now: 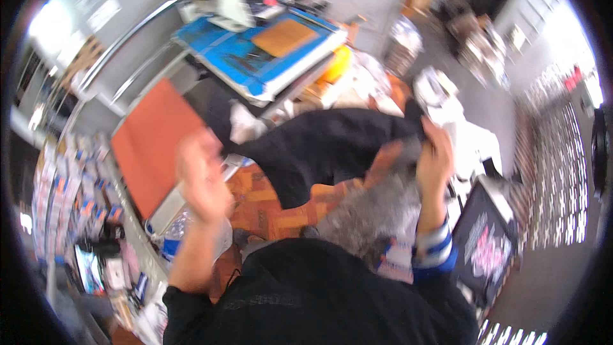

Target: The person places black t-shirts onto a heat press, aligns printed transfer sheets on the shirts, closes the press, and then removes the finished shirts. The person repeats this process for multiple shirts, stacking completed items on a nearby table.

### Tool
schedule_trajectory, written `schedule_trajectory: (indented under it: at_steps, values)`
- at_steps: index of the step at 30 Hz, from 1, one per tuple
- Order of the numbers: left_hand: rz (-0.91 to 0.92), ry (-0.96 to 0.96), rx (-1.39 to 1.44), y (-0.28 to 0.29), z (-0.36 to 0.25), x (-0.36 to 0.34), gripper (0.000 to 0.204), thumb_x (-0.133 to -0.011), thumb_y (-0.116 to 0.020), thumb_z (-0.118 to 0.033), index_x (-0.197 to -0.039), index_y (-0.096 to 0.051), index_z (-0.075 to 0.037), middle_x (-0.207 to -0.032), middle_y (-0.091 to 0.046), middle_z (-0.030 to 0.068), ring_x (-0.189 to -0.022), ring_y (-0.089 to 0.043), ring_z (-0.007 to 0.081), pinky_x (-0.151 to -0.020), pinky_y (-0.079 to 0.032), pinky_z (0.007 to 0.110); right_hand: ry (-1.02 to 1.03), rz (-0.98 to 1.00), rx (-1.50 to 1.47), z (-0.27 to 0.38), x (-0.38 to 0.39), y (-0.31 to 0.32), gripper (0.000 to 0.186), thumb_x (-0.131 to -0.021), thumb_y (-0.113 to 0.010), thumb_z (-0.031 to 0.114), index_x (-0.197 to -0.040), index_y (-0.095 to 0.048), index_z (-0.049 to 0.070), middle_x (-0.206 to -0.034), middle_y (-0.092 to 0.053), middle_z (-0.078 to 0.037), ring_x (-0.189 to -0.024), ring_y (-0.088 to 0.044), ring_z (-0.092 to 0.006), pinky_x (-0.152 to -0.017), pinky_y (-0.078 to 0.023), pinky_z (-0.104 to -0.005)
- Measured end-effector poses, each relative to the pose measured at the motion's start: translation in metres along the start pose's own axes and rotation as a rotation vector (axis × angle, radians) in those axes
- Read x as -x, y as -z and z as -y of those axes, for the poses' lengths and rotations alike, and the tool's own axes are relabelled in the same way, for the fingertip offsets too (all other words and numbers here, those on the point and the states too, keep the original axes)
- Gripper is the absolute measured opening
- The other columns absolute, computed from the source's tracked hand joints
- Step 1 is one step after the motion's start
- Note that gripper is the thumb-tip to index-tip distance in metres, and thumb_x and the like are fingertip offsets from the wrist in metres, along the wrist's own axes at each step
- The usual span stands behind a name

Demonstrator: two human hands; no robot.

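Cloth (325,144): black, mid-view, spread in the air between both hands, upper edge bowed toward 12 o'clock. Left hand (204,182), at 9 o'clock from cloth: blurred, partly open, just beside cloth's near end; cannot tell whether gripping. Right hand (435,160), at 3 o'clock: fingers bent, nearly closed, pinching cloth's opposite end. Around: orange board (153,147) at 9, past left hand; blue table (220,51) at 11; pink-printed black panel (486,243) at 4.

L hand (204,177) & R hand (435,161) raised, well apart, L motion-blurred, R gripping
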State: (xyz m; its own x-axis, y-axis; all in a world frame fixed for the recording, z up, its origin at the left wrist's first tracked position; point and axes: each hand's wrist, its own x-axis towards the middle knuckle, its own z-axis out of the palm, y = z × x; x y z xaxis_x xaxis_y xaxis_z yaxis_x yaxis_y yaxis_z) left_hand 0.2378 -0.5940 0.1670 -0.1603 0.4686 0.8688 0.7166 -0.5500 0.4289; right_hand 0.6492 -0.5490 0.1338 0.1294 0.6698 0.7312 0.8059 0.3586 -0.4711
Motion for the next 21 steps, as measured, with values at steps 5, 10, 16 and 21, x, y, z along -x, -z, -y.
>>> schedule_trajectory:
  at_steps: [5, 10, 16, 21]
  values:
    - [1.534, 0.658, -0.06, 0.085, 0.126, 0.284, 0.008, -0.084, -0.068, -0.009, -0.09, -0.063, -0.006, -0.086, -0.07, 0.0215, -0.089, -0.07, 0.0425, -0.079, -0.053, 0.051, 0.086, 2.027, 0.321, -0.085, 0.271, -0.056, 0.037, -0.086, -0.062, 0.028, -0.108, -0.077, 0.002, -0.11, -0.073, -0.024, -0.108, -0.069, -0.044, -0.094, -0.054, -0.0505]
    - [0.74, 0.967, -0.09, 0.14, 0.109, 0.255, 0.009, -0.086, -0.073, -0.005, -0.094, -0.068, -0.003, -0.087, -0.068, 0.0173, -0.086, -0.067, 0.0368, -0.077, -0.052, 0.042, -0.172, 1.384, 0.006, -0.061, 0.243, -0.162, 0.029, -0.076, -0.073, 0.021, -0.102, -0.082, 0.011, -0.094, -0.076, -0.023, -0.097, -0.073, -0.0394, -0.082, -0.058, -0.0438]
    - [0.352, 0.634, -0.424, 0.238, 0.097, 0.155, 0.009, -0.086, -0.07, -0.001, -0.095, -0.069, -0.002, -0.087, -0.07, 0.0157, -0.08, -0.066, 0.0356, -0.077, -0.051, 0.043, -0.315, 1.196, -0.448, 0.017, 0.135, -0.252, 0.038, -0.082, -0.063, -0.008, -0.117, -0.073, 0.001, -0.117, -0.076, -0.013, -0.104, -0.073, -0.0279, -0.093, -0.055, -0.0367]
    - [0.129, 0.734, -0.326, 0.306, 0.13, 0.144, 0.009, -0.087, -0.068, 0.001, -0.095, -0.066, -0.002, -0.088, -0.07, 0.0133, -0.081, -0.065, 0.031, -0.079, -0.05, 0.04, -0.024, 1.047, -0.66, 0.136, 0.079, -0.281, 0.034, -0.084, -0.062, -0.011, -0.114, -0.072, 0.001, -0.116, -0.075, -0.012, -0.103, -0.071, -0.0259, -0.093, -0.056, -0.0355]
